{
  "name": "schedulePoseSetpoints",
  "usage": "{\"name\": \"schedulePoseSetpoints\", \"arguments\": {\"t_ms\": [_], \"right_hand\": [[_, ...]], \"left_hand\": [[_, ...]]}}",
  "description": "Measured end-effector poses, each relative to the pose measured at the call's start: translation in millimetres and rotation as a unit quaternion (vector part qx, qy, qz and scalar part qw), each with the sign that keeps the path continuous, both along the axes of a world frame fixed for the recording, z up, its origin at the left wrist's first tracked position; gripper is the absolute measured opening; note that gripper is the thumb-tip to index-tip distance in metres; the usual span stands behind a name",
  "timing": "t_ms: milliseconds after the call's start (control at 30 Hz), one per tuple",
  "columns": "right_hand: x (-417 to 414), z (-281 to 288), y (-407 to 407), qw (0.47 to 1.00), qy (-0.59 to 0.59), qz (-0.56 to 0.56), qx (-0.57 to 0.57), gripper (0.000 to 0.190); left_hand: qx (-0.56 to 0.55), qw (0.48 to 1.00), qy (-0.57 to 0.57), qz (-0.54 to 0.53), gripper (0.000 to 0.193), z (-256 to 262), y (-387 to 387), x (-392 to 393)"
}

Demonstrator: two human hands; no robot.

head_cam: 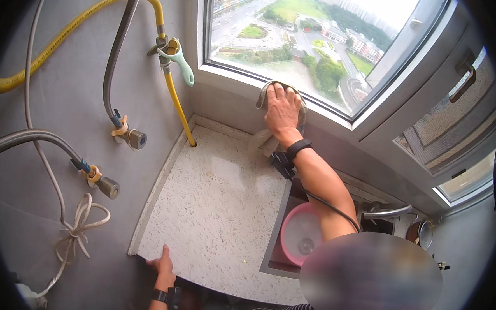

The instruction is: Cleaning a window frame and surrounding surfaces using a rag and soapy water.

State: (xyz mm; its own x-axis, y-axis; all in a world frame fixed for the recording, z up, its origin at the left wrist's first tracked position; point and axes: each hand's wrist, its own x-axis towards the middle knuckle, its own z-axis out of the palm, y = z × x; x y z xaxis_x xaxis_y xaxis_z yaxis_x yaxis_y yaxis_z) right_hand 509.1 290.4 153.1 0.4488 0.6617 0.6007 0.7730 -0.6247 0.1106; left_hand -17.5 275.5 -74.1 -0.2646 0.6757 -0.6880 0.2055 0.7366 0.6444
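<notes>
My right hand (282,110) presses a folded cloth (261,97) against the frame below the window, with the arm stretched over the sink. Part of the cloth hangs out from under the palm. At the front left corner of the speckled white countertop (211,203), my left hand (164,266) touches the edge. Its thumb and fingers are spread, and I see nothing held in it. A pink basin (285,237) sits in the dark sink (273,257), partly covered by my right forearm.
A yellow gas hose (176,96) runs down the left wall into the countertop, with a pale green peeler (185,69) hanging at its valve. Two capped valves (137,140) jut from that wall. A faucet (390,211) stands behind the sink. An open window sash (435,106) leans in at right.
</notes>
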Motion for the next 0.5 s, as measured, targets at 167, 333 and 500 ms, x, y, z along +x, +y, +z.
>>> {"name": "schedulePoseSetpoints", "arguments": {"t_ms": [167, 333, 500], "right_hand": [[-1, -8, 24, 0.999, -0.037, 0.03, -0.02, 0.052], [18, -4, -59, 0.998, -0.055, -0.013, -0.003, 0.05], [52, -5, -153, 0.993, -0.082, -0.076, -0.027, 0.047]], "left_hand": [[0.004, 1.0, 0.003, -0.019, 0.117, -25, 6, -16], [0.005, 1.0, -0.015, -0.012, 0.125, -53, 16, -33], [0.005, 0.999, -0.035, -0.001, 0.123, -22, 8, -10]]}}
